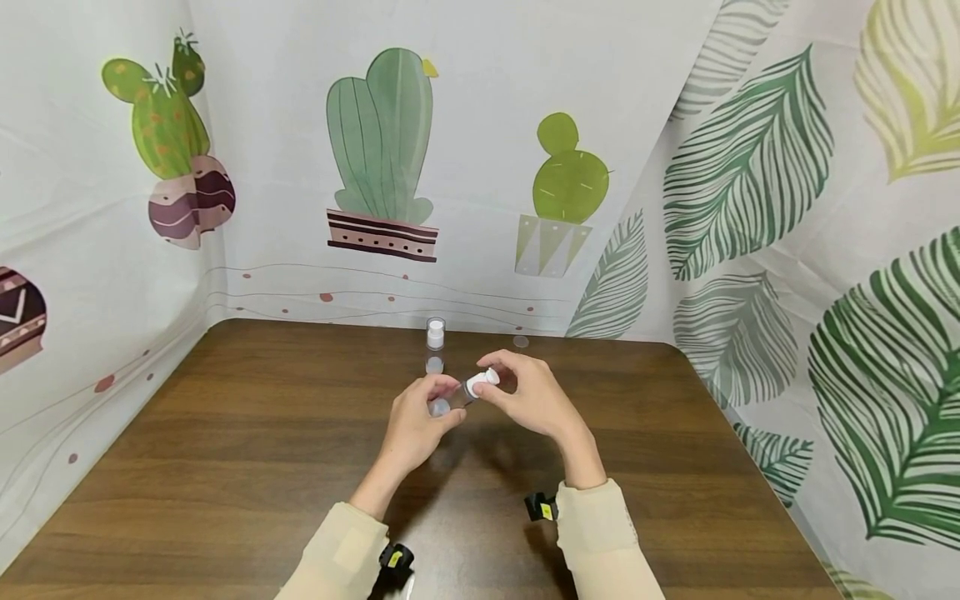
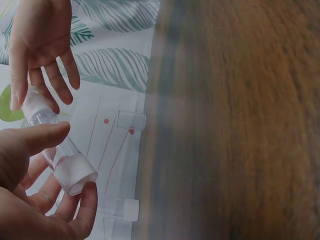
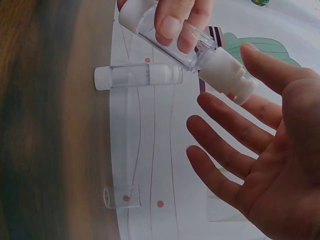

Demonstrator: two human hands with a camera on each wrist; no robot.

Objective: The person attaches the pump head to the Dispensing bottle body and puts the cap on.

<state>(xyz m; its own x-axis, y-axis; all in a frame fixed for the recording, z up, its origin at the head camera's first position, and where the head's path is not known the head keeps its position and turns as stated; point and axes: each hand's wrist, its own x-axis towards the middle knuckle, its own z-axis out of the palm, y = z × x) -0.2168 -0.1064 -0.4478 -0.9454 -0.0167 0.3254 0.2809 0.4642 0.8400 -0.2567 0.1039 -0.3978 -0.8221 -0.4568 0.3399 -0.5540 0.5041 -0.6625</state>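
Between the two hands, above the table (image 1: 225, 458), a clear bottle (image 1: 467, 393) is held tilted, its white base (image 2: 75, 172) to the left and its white pump (image 3: 220, 70) to the right. The left hand (image 1: 415, 423) has its fingers curled round the body; the right hand (image 1: 534, 396) pinches the pump between thumb and forefinger, its other fingers spread. Beyond them, a second bottle (image 1: 435, 346) stands upright near the table's far edge, with a clear cap (image 1: 521, 341) to its right. Behind hangs a cloth (image 1: 487, 50) printed with cacti and leaves.
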